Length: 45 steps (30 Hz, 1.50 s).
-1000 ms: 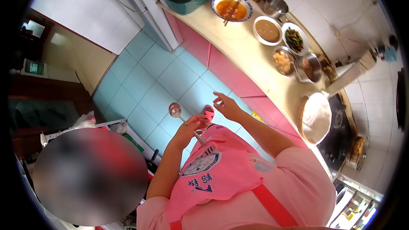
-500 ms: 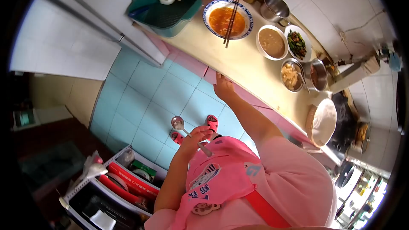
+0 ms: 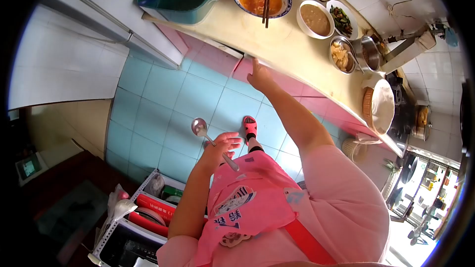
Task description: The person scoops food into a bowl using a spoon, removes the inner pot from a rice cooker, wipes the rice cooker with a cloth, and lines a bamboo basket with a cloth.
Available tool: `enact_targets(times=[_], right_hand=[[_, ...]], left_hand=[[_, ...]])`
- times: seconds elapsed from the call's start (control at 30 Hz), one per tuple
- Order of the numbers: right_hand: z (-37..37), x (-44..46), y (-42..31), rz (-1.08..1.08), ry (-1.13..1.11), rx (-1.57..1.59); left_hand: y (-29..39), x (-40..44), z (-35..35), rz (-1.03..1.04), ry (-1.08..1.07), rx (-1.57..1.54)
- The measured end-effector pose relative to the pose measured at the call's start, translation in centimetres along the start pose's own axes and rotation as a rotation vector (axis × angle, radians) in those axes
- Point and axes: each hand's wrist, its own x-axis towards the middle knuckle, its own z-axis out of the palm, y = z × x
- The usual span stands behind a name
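Observation:
A metal spoon rests in my left hand, its bowl pointing away from me and the handle crossing the palm. The fingers there are partly spread, with the spoon lodged between them. My right hand reaches to the pink cabinet front under the counter. Its fingers are bent at the top edge of that panel, one of them stretched up under the counter's lip. A pale strip shows along the panel top beside them. The fingertips are partly hidden.
On the counter stand a bowl of orange soup with chopsticks, a bowl of brown liquid, a plate of greens, metal bowls, a lined basket and a green basin. A storage rack stands lower left.
The view has shifted, and the counter sits higher in it. My right hand's fingers now meet the cabinet panel's top edge, where a pale strip shows. My left hand still carries the spoon.

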Motion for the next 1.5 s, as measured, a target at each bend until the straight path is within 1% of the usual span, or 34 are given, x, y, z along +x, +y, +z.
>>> enact_targets(times=[0.03,0.13,0.17,0.23,0.3,0.37,0.43,0.5,0.53,0.57,0.63,0.67,0.73,0.77,0.83,0.87,0.9,0.97,1.03,1.1,1.2,1.27,1.3,1.33,1.37,1.4,1.47,1.5], right_hand=[[0.6,-0.4,-0.8,0.037,0.048,0.032],[0.1,-3.4,-2.5,0.117,-0.112,0.091],[0.9,-5.1,-2.4,0.069,-0.12,0.142],[0.7,-9.5,-3.6,0.059,-0.256,0.133],[0.1,-14.1,-5.2,0.129,-0.433,0.227],[0.9,-18.4,-4.6,0.078,-0.424,0.091],[-0.4,-21.4,-5.1,0.112,-0.471,0.184],[0.5,-23.2,-5.1,0.141,-0.434,0.402],[0.2,-23.4,-6.8,0.329,-0.552,0.583],[-0.5,-23.2,-8.3,0.418,-0.725,0.675],[0.3,-23.4,-10.4,0.42,-0.822,0.839],[1.0,-23.2,-10.6,0.418,-0.821,0.834],[2.7,-23.2,-10.1,0.52,-0.89,1.084],[3.6,-23.0,-9.2,0.522,-0.885,1.085],[5.6,-22.6,-7.3,0.688,-0.851,1.27],[6.4,-22.3,-6.3,0.769,-0.761,1.342],[7.7,-21.5,-4.5,0.771,-0.754,1.344],[11.2,-19.3,0.4,0.893,-0.494,1.402],[14.9,-15.7,5.9,1.05,-0.263,1.363],[18.1,-12.0,12.4,1.186,-0.151,1.226],[22.3,-8.1,21.6,1.185,-0.031,1.266],[22.8,-4.9,24.8,1.297,0.008,1.259],[24.1,-3.7,27.0,1.281,0.036,1.267],[24.5,-2.5,28.1,1.26,0.037,1.309],[24.9,-1.2,29.2,1.283,0.083,1.314],[26.2,0.0,31.3,1.282,0.08,1.335],[27.6,1.9,33.1,1.282,0.071,1.357],[27.2,2.7,32.9,1.2,0.184,1.315]], left_hand=[[-0.3,-0.1,-0.7,-0.009,-0.002,-0.008],[-1.2,-0.7,-2.6,0.066,0.022,-0.103],[-2.0,-0.3,-3.7,0.118,0.04,-0.093],[-2.0,-0.6,-4.8,0.142,0.112,-0.073],[-2.1,-0.6,-6.2,0.139,0.136,-0.008],[-1.9,-0.4,-6.9,0.1,0.153,0.0],[-2.9,0.6,-7.9,0.067,0.15,-0.004],[-4.4,2.1,-8.1,0.039,0.15,-0.026],[-5.0,3.0,-8.0,0.031,0.123,-0.04],[-5.5,4.1,-7.9,0.029,0.096,-0.054],[-6.6,5.9,-7.1,0.015,0.095,-0.067],[-6.6,6.7,-6.5,-0.012,0.094,-0.06],[-7.3,8.8,-5.8,-0.055,0.098,-0.039],[-7.9,10.2,-5.9,-0.056,0.093,-0.037],[-7.1,12.0,-5.4,-0.122,0.042,-0.042],[-6.7,12.8,-4.8,-0.223,0.093,-0.018],[-7.4,14.2,-4.9,-0.224,0.087,-0.015],[-9.2,16.7,-5.6,-0.266,0.08,-0.01],[-10.5,17.9,-6.0,-0.242,0.09,-0.05],[-12.6,18.8,-7.0,-0.243,0.128,-0.041],[-14.8,19.8,-8.9,-0.299,0.144,-0.044],[-15.5,20.1,-10.0,-0.299,0.166,-0.043],[-15.8,20.2,-10.5,-0.302,0.183,-0.045],[-16.0,20.4,-11.0,-0.296,0.208,-0.056],[-16.3,20.7,-11.4,-0.299,0.217,-0.054],[-16.4,20.9,-11.8,-0.304,0.228,-0.037],[-16.3,21.2,-12.3,-0.297,0.238,-0.014],[-16.3,21.5,-12.3,-0.299,0.246,-0.016]])
